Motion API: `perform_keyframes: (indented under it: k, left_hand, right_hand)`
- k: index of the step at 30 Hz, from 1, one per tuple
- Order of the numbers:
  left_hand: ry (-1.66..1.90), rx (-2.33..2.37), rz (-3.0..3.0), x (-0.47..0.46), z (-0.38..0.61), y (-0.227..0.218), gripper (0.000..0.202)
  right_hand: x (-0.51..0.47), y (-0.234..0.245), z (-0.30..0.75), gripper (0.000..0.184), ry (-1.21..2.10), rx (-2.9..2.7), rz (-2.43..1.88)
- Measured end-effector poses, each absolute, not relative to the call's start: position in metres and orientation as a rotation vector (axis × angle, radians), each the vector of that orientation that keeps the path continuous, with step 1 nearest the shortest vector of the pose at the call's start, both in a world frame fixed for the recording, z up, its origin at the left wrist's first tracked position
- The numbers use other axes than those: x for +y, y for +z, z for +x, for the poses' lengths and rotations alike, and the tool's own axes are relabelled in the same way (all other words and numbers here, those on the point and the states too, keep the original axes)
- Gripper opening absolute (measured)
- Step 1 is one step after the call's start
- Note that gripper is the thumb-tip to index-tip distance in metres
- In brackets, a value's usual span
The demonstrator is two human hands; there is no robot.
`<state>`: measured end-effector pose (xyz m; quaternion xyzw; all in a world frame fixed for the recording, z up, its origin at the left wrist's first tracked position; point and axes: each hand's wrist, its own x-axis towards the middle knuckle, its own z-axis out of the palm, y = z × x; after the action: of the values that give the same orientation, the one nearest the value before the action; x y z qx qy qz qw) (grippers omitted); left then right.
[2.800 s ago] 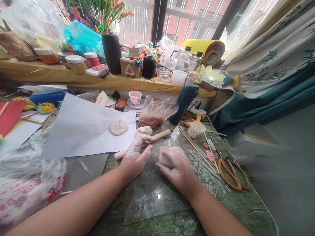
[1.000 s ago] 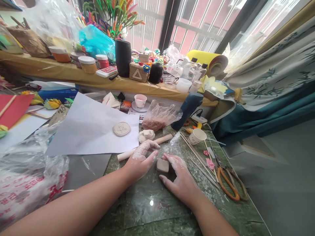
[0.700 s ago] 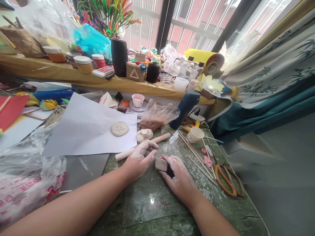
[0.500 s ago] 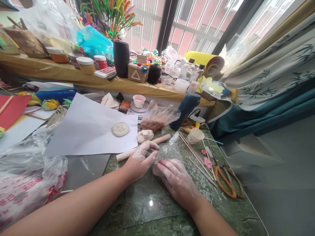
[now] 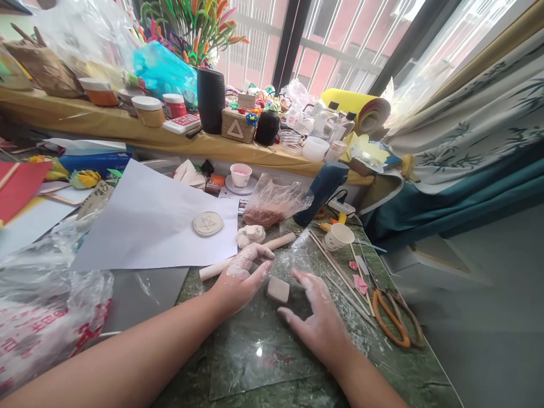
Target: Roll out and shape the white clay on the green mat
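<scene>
A small squared block of grey clay (image 5: pixel 278 289) sits on a clear sheet (image 5: pixel 263 368) on the green marbled table. To its left, my left hand (image 5: pixel 244 277), smeared with white, holds nothing; its fingers are apart and slightly curled. My right hand (image 5: pixel 317 311) is spread on the block's other side, thumb and fingers apart, and does not appear to grip it. Behind my left hand lies a pale rolling pin (image 5: pixel 280 241). Beyond that are a lump of white clay (image 5: pixel 250 234) and a round clay disc with a star drawn in it (image 5: pixel 208 223), on white paper (image 5: pixel 157 226).
Orange-handled scissors (image 5: pixel 391 317), thin sticks (image 5: pixel 340 272) and a paper cup (image 5: pixel 338 236) lie on the right. A bag of brown clay (image 5: pixel 272 207) and a dark blue cylinder (image 5: pixel 321 192) stand behind. Crumpled plastic (image 5: pixel 46 317) is at left; a crowded ledge (image 5: pixel 170 139) runs along the back.
My right hand has opened and drawn back to the right, uncovering the clay block it was over. My left hand stays almost where it was.
</scene>
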<state>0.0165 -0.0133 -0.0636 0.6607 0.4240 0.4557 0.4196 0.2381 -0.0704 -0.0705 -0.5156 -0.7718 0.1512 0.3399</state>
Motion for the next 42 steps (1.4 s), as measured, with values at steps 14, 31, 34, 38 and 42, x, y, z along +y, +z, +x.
perform_keyframes:
  k: [14, 31, 34, 38, 42]
  left_hand:
    - [0.575, 0.991, 2.292, -0.017, 0.023, -0.066, 0.049]
    - [1.175, 0.922, 1.103, -0.006, 0.021, -0.046, 0.033]
    - [1.120, 0.747, 0.848, -0.010, 0.022, -0.039, 0.039]
    - [0.979, 0.590, 0.700, -0.019, 0.026, -0.040, 0.046]
    - [0.956, 0.632, 0.763, -0.027, 0.029, -0.045, 0.050]
  right_hand:
    - [-0.057, -0.087, 0.244, 0.038, 0.709, -1.602, -1.451]
    - [-0.057, -0.080, 0.244, 0.037, 0.695, -1.647, -1.405]
    - [-0.062, -0.074, 0.242, 0.035, 0.660, -1.592, -1.329]
    - [-0.069, -0.066, 0.222, 0.034, 0.951, -1.363, -1.178]
    - [-0.072, -0.062, 0.193, 0.039, 1.302, -0.889, -1.045]
